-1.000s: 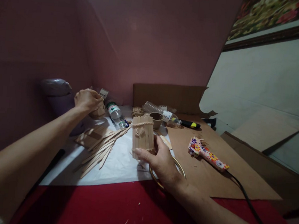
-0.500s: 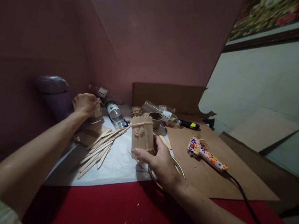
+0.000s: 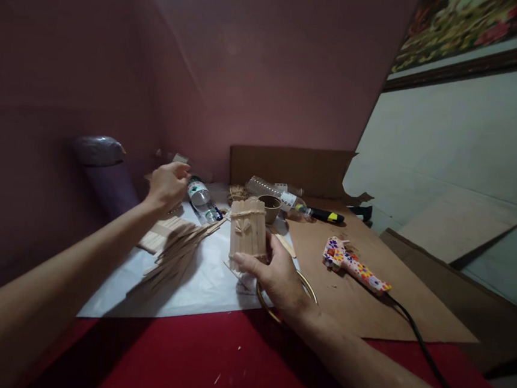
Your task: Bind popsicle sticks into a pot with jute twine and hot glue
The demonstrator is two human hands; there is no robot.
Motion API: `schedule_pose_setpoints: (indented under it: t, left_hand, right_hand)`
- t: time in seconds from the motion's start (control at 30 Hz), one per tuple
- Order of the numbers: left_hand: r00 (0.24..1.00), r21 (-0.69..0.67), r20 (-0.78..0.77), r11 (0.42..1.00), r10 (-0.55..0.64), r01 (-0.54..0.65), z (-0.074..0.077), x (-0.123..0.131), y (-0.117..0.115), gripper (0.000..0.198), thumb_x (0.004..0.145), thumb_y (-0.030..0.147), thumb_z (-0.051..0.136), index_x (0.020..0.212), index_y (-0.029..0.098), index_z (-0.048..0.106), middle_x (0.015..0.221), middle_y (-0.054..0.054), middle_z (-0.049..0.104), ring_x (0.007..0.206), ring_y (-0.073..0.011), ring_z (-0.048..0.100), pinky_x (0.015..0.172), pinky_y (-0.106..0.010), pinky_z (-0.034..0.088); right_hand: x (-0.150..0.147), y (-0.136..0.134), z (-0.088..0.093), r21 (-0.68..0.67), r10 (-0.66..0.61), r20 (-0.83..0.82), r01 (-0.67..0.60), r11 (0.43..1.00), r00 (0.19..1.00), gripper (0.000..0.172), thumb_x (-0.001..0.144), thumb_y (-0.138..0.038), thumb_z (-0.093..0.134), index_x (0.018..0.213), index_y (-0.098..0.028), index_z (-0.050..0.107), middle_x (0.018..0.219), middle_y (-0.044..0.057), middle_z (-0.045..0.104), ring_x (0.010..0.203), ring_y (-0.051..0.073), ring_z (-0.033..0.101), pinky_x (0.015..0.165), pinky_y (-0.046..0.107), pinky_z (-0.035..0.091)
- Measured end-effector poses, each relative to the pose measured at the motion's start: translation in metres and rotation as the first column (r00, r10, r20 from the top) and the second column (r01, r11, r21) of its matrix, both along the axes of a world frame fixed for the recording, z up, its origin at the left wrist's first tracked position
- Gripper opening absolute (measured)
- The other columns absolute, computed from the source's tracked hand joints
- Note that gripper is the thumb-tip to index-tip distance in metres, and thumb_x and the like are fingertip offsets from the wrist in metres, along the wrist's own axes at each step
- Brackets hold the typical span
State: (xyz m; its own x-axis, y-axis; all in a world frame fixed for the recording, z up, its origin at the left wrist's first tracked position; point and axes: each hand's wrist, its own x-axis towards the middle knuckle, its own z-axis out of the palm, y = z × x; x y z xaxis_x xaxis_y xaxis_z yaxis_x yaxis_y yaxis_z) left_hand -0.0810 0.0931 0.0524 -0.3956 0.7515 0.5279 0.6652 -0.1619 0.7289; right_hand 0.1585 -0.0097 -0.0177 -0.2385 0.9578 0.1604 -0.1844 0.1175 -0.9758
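Note:
A small craft-stick holder [image 3: 248, 232] is upright in my right hand [image 3: 281, 274], thumb on its front and fingers around its side. Twine runs across its upper part, with a little bow-shaped wooden decoration below. My left hand [image 3: 169, 183] is raised at the back left, near a clear plastic bottle [image 3: 199, 192] with a green and white label. Its fingers are curled together; whether anything is in them is hidden. Below it lie a fan of loose craft sticks [image 3: 181, 247] and a banded bundle of craft sticks [image 3: 159, 233].
A flower-patterned glue gun [image 3: 356, 266] with a black cord rests on the cardboard [image 3: 394, 302]. A gold ring [image 3: 309, 286] lies under my right wrist. Behind stand a brown cup [image 3: 270, 207], a twine ball [image 3: 237, 193], another bottle [image 3: 265, 188] and a black-yellow handle [image 3: 326, 215].
My left hand has moved right, toward the labelled bottle, away from a wooden piece at the back left. My right hand keeps the holder in nearly the same place.

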Motion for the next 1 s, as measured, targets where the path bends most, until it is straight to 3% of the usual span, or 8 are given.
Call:
schedule_pose_setpoints:
  t: [0.1,0.2,0.23,0.3,0.33,0.43,0.7,1.0]
  left_hand:
    - [0.960,0.010,0.230,0.987,-0.161,0.163,-0.015,0.035,-0.018,0.029,0.080,0.040,0.061,0.091,0.014,0.066,0.085,-0.009,0.072,0.081,-0.0216,0.067,0.073,-0.033,0.050]
    - [0.856,-0.002,0.426,0.946,-0.293,0.324,-0.030,0.070,-0.047,0.044,0.075,0.059,0.061,0.081,0.016,0.061,0.079,-0.009,0.070,0.069,-0.0202,0.066,0.066,-0.034,0.051]
    - [0.735,0.008,0.581,0.906,-0.349,0.424,-0.034,0.080,-0.056,0.046,0.070,0.060,0.067,0.081,0.016,0.060,0.079,-0.008,0.069,0.069,-0.0200,0.065,0.067,-0.034,0.051]
    - [0.571,0.009,0.704,0.809,-0.422,0.588,-0.041,0.096,-0.074,0.047,0.069,0.060,0.070,0.084,0.016,0.062,0.083,-0.009,0.069,0.072,-0.0207,0.065,0.066,-0.033,0.049]
    - [0.520,0.001,0.717,0.747,-0.464,0.665,-0.044,0.102,-0.080,0.047,0.072,0.059,0.068,0.089,0.015,0.064,0.088,-0.011,0.070,0.075,-0.0219,0.065,0.067,-0.033,0.049]
    - [0.421,0.030,0.730,0.642,-0.538,0.766,-0.052,0.112,-0.092,0.043,0.076,0.049,0.070,0.103,0.015,0.067,0.098,-0.012,0.071,0.084,-0.0239,0.067,0.071,-0.033,0.048]
    - [0.256,0.174,0.772,0.582,-0.581,0.794,-0.060,0.109,-0.105,0.047,0.069,0.020,0.074,0.114,0.015,0.062,0.110,-0.012,0.070,0.097,-0.0275,0.066,0.080,-0.035,0.050]
    - [0.236,0.176,0.835,0.647,-0.497,0.742,-0.061,0.106,-0.112,0.045,0.065,0.021,0.078,0.108,0.015,0.063,0.105,-0.013,0.071,0.089,-0.0276,0.069,0.076,-0.035,0.052]
  right_hand:
    - [0.000,0.001,0.001,-0.012,-0.022,-0.020,0.022,1.000,1.000,0.056,0.061,-0.031,0.078,0.109,-0.016,0.053,0.103,0.011,0.068,0.089,0.025,0.066,0.077,0.039,0.054]
    - [0.000,0.002,0.001,-0.011,-0.038,-0.046,0.038,0.999,0.998,0.058,0.060,-0.032,0.078,0.110,-0.016,0.053,0.107,0.012,0.068,0.092,0.026,0.065,0.081,0.041,0.053]
    - [0.000,0.003,0.000,-0.002,-0.044,-0.047,0.044,0.999,0.998,0.057,0.061,-0.032,0.078,0.109,-0.017,0.053,0.108,0.012,0.068,0.093,0.026,0.065,0.082,0.041,0.053]
    - [0.000,0.006,-0.003,0.021,-0.063,-0.044,0.064,0.998,0.997,0.055,0.061,-0.032,0.077,0.109,-0.018,0.053,0.108,0.011,0.068,0.094,0.026,0.065,0.083,0.041,0.052]
    - [0.000,0.008,-0.004,0.031,-0.073,-0.042,0.075,0.997,0.996,0.054,0.062,-0.031,0.077,0.108,-0.018,0.053,0.108,0.010,0.068,0.094,0.026,0.065,0.083,0.041,0.052]
    - [0.001,0.011,-0.006,0.050,-0.083,-0.041,0.085,0.995,0.996,0.053,0.062,-0.028,0.075,0.109,-0.019,0.053,0.110,0.009,0.068,0.095,0.025,0.066,0.083,0.039,0.052]
    - [0.001,0.004,-0.003,0.100,-0.010,0.019,0.008,0.995,1.000,0.050,0.064,-0.021,0.071,0.111,-0.017,0.057,0.104,0.007,0.069,0.090,0.022,0.065,0.079,0.035,0.052]
    - [0.000,0.003,-0.005,0.099,0.081,0.031,-0.084,0.992,0.996,0.052,0.066,-0.028,0.075,0.113,-0.018,0.057,0.106,0.008,0.069,0.095,0.024,0.066,0.083,0.039,0.052]
